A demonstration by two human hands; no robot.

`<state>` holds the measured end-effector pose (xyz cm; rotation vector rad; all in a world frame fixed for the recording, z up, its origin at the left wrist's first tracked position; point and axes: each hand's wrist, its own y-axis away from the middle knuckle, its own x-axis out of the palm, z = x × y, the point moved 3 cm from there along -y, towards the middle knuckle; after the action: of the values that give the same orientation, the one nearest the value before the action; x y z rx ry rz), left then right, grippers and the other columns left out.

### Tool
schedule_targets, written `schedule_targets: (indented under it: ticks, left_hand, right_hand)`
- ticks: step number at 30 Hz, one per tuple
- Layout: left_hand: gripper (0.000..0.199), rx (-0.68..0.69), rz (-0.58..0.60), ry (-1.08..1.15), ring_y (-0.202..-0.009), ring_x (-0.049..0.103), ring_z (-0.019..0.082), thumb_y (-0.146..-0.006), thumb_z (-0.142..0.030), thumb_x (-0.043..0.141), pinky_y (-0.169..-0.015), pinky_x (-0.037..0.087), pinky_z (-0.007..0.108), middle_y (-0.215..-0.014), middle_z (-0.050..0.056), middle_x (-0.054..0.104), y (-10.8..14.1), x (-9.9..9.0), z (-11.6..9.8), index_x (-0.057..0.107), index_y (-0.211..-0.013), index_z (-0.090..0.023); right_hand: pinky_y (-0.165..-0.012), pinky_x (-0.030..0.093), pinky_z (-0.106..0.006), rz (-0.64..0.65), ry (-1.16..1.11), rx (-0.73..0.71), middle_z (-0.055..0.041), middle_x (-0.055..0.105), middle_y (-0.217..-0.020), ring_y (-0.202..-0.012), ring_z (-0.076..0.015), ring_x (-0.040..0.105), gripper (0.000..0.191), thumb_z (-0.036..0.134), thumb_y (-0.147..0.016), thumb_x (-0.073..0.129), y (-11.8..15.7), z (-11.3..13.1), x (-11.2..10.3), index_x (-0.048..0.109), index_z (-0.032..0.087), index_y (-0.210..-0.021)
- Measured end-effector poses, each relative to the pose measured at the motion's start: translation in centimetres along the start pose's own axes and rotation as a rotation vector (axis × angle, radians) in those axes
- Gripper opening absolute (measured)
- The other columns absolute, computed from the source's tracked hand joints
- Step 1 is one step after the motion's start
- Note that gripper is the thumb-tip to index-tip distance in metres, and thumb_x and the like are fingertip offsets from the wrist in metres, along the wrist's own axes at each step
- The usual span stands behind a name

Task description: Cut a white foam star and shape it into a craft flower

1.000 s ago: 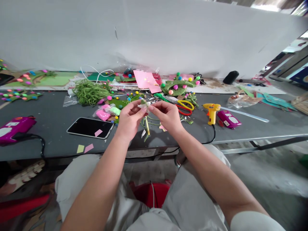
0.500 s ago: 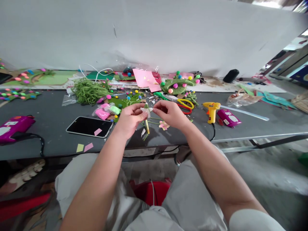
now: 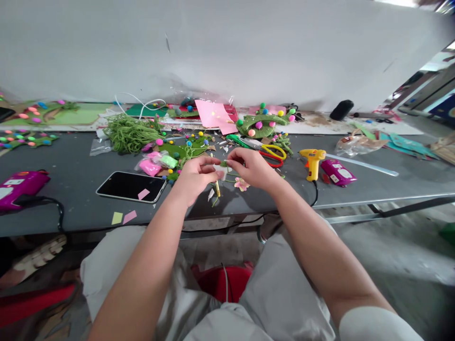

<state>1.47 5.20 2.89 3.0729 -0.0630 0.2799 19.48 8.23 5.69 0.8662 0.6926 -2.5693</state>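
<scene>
Pinches a small green-and-white craft piece [image 3: 223,164] with the right hand [image 3: 254,168], just above the surface [image 3: 284,190]. Holds the left hand [image 3: 195,177] at its white edge, perhaps touching, too blurred to tell whether gripping. Has a pink flower [image 3: 241,184] lying near the right hand, a yellow glue gun [image 3: 313,165] farther right, a phone [image 3: 124,185] to the left.
</scene>
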Motion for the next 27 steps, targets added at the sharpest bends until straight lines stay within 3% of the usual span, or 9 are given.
schedule_targets:
  ticks: [9,18,20,24,27]
  left_hand:
    - [0.039,0.005,-0.032,-0.079,-0.061,0.059,0.013,-0.057,-0.020,0.093,-0.063,0.046,0.028,-0.062,-0.003,0.064,-0.4,0.6,1.1,0.075,-0.092,-0.017]
    - [0.041,0.100,-0.081,-0.034,-0.071,0.065,0.015,-0.061,-0.024,0.090,-0.072,0.053,0.028,-0.071,-0.001,0.069,-0.7,0.4,0.6,0.075,-0.099,-0.017]
    - [0.042,0.119,-0.088,-0.018,-0.076,0.068,0.016,-0.062,-0.024,0.089,-0.075,0.054,0.029,-0.076,0.001,0.072,-0.7,0.3,0.5,0.076,-0.101,-0.017]
    - [0.043,0.140,-0.095,0.019,-0.079,0.069,0.016,-0.060,-0.024,0.091,-0.077,0.055,0.029,-0.079,0.001,0.073,-0.7,0.3,0.5,0.076,-0.101,-0.018]
    - [0.044,0.149,-0.099,0.046,-0.075,0.067,0.015,-0.058,-0.024,0.092,-0.075,0.054,0.028,-0.074,-0.001,0.071,-0.7,0.2,0.4,0.076,-0.098,-0.018]
  right_hand:
    - [-0.059,0.037,-0.028,0.001,-0.083,0.157,0.0010,0.059,-0.068,-0.061,-0.0120,0.048,0.021,0.032,-0.096,0.060,-0.1,-0.4,0.4,0.063,0.016,-0.082]
    - [-0.070,0.045,-0.032,-0.118,-0.032,0.177,-0.0039,0.068,-0.081,-0.072,-0.0154,0.056,0.011,0.025,-0.091,0.061,-0.1,-1.3,-0.7,0.065,0.017,-0.085]
    - [-0.076,0.048,-0.035,-0.102,-0.008,0.178,-0.0067,0.072,-0.087,-0.078,-0.0184,0.062,0.009,0.016,-0.088,0.060,-0.1,-1.7,-0.7,0.069,0.015,-0.090]
    - [-0.099,0.051,-0.041,-0.042,-0.012,0.134,-0.0100,0.076,-0.121,-0.113,-0.0248,0.068,0.045,0.000,-0.077,0.053,0.1,-1.4,-0.9,0.073,0.015,-0.115]
    - [-0.111,0.048,-0.042,0.006,-0.140,0.041,-0.0071,0.072,-0.136,-0.131,-0.0244,0.063,0.048,0.006,-0.082,0.057,0.1,-0.1,-0.6,0.072,0.019,-0.125]
